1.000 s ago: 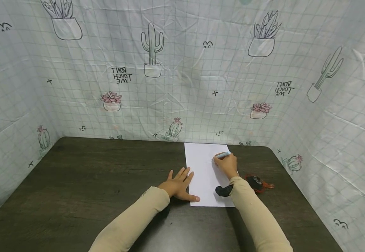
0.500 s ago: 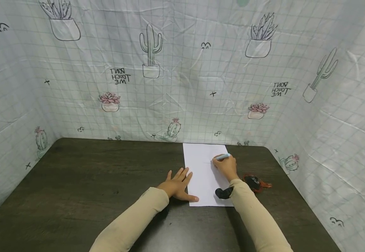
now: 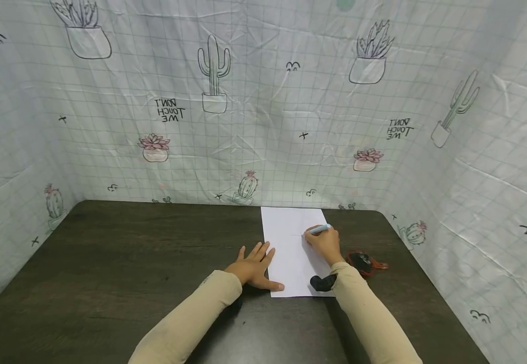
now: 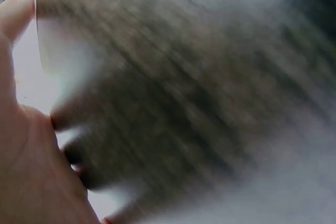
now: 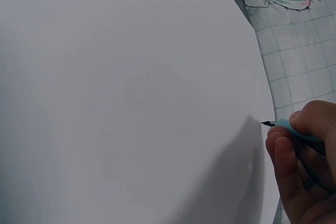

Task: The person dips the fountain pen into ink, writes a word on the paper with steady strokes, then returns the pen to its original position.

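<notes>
A sheet of white paper (image 3: 288, 263) lies on the dark wooden table. My left hand (image 3: 254, 268) is spread at its left edge, thumb and some fingertips over the sheet. Much of the left wrist view is blurred, with part of that hand (image 4: 31, 161) at the left side. My right hand (image 3: 327, 246) pinches a light blue pen (image 3: 320, 229) over the paper's upper right. In the right wrist view the pen's dark, pointed nib (image 5: 268, 123) meets the sheet. A thin, faint line (image 3: 295, 235) runs leftward from the nib.
Right of the paper lies a black object with orange-red parts (image 3: 362, 263), close to my right wrist. A black rounded device (image 3: 322, 283) sits at the right cuff, over the paper. White cloth (image 3: 272, 151) printed with cacti stands behind and beside the table (image 3: 154, 242).
The whole scene slides slightly left in the head view. The pen's back end sits a little lower. The left hand keeps its place on the paper.
</notes>
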Motion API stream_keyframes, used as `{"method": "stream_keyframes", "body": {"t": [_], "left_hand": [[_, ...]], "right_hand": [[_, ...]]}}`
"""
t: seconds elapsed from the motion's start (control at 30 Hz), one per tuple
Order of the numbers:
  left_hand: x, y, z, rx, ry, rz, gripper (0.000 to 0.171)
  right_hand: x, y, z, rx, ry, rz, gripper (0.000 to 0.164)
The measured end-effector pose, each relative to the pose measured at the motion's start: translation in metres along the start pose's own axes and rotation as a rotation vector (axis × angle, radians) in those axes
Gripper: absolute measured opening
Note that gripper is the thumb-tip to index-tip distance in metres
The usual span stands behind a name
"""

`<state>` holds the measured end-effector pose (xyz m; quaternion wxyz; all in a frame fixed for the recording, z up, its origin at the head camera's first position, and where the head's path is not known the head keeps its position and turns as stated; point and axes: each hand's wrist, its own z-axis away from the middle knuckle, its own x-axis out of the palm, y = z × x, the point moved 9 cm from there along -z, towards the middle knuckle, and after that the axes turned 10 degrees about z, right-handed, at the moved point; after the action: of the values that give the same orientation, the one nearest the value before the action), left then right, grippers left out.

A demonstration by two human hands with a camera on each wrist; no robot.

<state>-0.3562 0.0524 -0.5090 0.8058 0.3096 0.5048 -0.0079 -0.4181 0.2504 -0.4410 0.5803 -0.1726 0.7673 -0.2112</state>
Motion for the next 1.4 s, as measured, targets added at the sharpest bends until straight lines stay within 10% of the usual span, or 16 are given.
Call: {"method": "stream_keyframes", "body": {"t": [1.4], "left_hand": [[0.000, 0.000, -0.002, 0.010, 0.000, 0.010, 0.108]], "right_hand": [[-0.001, -0.004, 0.033, -0.077, -0.041, -0.029, 0.009]]}}
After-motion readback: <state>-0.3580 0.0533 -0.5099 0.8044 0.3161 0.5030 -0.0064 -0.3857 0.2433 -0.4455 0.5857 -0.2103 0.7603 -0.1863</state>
